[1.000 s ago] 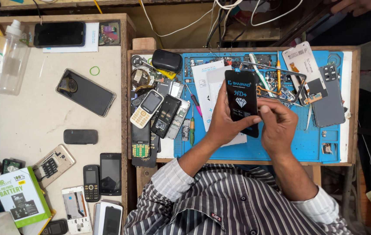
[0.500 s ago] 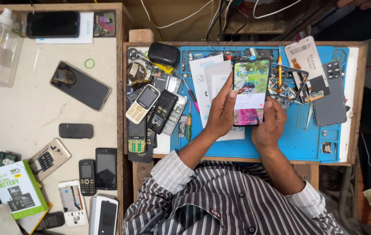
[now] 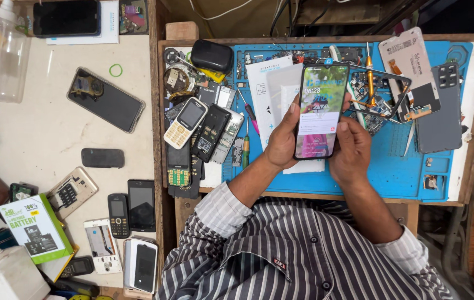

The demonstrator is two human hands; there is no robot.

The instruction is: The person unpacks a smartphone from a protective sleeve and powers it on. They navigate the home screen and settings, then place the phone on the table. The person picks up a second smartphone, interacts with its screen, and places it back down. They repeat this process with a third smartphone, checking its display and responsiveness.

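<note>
Two hands – left hand point(image 3: 282, 139), right hand point(image 3: 351, 149) – on one lit smartphone point(image 3: 320, 111). One blue work mat point(image 3: 398, 172). Three keypad phones: white and gold keypad phone point(image 3: 185, 122), small black keypad phone point(image 3: 117, 215), green-keyed keypad phone point(image 3: 178, 169). One clear bottle point(image 3: 1, 55). One green battery box point(image 3: 34, 228). One green rubber ring point(image 3: 116, 70) – one black pouch point(image 3: 211, 56).

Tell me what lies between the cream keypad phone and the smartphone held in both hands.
In the head view, between the cream keypad phone and the smartphone lie a black opened phone, a grey phone shell, a green-handled screwdriver and the left hand.
</note>
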